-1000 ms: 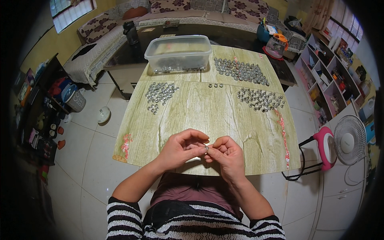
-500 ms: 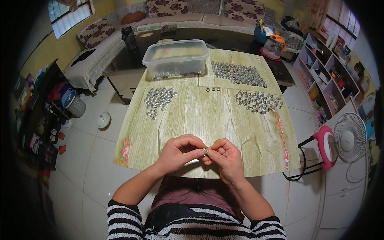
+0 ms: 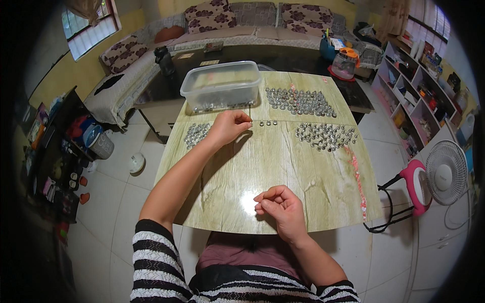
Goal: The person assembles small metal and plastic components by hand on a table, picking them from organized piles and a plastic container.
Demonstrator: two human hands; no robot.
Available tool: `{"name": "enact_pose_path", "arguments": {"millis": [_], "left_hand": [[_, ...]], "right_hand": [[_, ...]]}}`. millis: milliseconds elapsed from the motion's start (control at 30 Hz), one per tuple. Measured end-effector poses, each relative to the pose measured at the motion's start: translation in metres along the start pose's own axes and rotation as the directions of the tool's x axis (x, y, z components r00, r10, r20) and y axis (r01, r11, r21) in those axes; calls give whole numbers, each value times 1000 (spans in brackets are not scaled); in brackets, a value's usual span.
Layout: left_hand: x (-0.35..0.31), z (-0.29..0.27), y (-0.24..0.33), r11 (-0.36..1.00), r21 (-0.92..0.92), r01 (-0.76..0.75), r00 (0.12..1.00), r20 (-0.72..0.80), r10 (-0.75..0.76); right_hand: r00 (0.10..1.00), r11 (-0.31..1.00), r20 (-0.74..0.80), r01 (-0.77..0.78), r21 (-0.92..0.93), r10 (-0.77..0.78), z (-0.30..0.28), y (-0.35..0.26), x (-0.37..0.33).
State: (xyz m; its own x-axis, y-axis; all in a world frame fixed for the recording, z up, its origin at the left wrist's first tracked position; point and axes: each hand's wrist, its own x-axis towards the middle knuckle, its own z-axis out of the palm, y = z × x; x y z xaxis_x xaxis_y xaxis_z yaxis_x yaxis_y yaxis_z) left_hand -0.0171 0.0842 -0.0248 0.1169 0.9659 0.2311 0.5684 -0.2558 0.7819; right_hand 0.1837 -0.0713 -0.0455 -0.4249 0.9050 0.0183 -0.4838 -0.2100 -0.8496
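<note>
My left hand [image 3: 231, 127] reaches across the table, thumb and fingers pinched on a small silvery metal piece [image 3: 251, 121] that barely shows at the fingertips. It is just left of a short row of three small metal pieces [image 3: 268, 123]. Near the table's front edge is my right hand [image 3: 281, 208], its fingers curled in and thumb against them; whatever they may hold is hidden. A cluster of round, shiny metal pieces [image 3: 196, 135] lies left, partly behind my left forearm. To the right lie many small pointed metal pieces [image 3: 326, 136], with rows of upright metal pieces [image 3: 300, 101] farther back.
A clear plastic tub [image 3: 221, 91] stands at the back left of the wood-patterned table [image 3: 242, 171]. Behind it is a dark table [image 3: 283, 56]. A white fan [image 3: 444, 172] and a pink-backed chair [image 3: 415, 188] stand at the right, beside shelves [image 3: 411, 93].
My hands have parted from the small metal piece held between them. The left has moved forward to the row of three; the right stays near the front edge, slightly lower.
</note>
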Motion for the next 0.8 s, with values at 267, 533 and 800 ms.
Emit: {"name": "enact_pose_path", "arguments": {"millis": [267, 533, 800], "left_hand": [[37, 21, -19, 996, 90, -22, 1000, -7, 23], [37, 20, -14, 990, 137, 18, 999, 37, -23], [35, 15, -10, 986, 166, 16, 994, 101, -34]], "right_hand": [[1000, 1000, 11, -15, -2, 15, -1, -1, -1], [1000, 1000, 15, -2, 20, 2, -3, 0, 0], [1000, 1000, 26, 5, 5, -5, -2, -1, 0]]}}
